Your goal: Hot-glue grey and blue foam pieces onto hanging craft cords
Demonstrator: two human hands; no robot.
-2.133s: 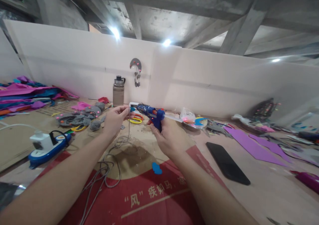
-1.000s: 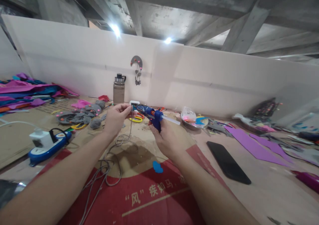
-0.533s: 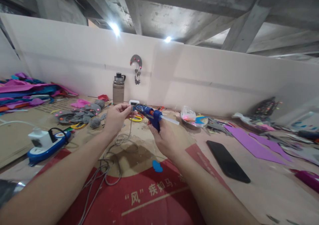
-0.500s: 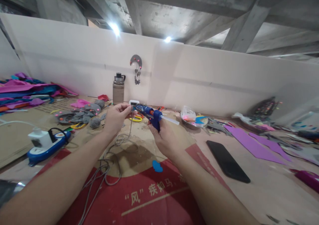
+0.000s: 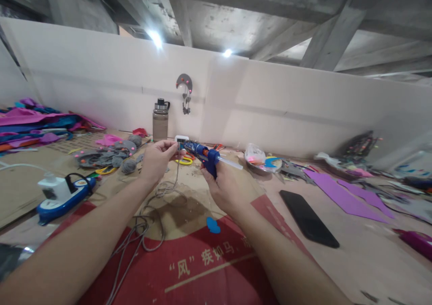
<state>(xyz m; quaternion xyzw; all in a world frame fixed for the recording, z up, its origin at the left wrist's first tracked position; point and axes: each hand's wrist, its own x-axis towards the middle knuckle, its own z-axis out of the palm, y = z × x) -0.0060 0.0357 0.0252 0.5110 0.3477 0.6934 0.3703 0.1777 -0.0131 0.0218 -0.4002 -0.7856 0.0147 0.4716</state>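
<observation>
While the left hand [image 5: 159,160] pinches a small blue piece [image 5: 181,147] and a grey cord [image 5: 177,172] between thumb and fingertips, the right hand [image 5: 227,188] wraps the grip of a blue glue gun [image 5: 209,160], its fingers closed around the handle. The gun's nozzle points at the left fingertips, right beside the blue piece; whether it touches, or whether any glue is down, I cannot tell. A clear glue stick [image 5: 231,162] juts from the back of the gun, so it is loaded.

The work looks only partway along. The piece and the cord are brought together above the bench [image 5: 303,278], but the bond seems unfinished, since both hands are at the joint. A second blue cut-out [image 5: 213,225] lies loose on the red printed cardboard [image 5: 209,287], not on the cord, which falls in slack loops, bare where it shows. Behind, a grey crescent ornament [image 5: 184,83] with dangling strings hangs on the white partition [image 5: 256,102], apparently complete.
</observation>
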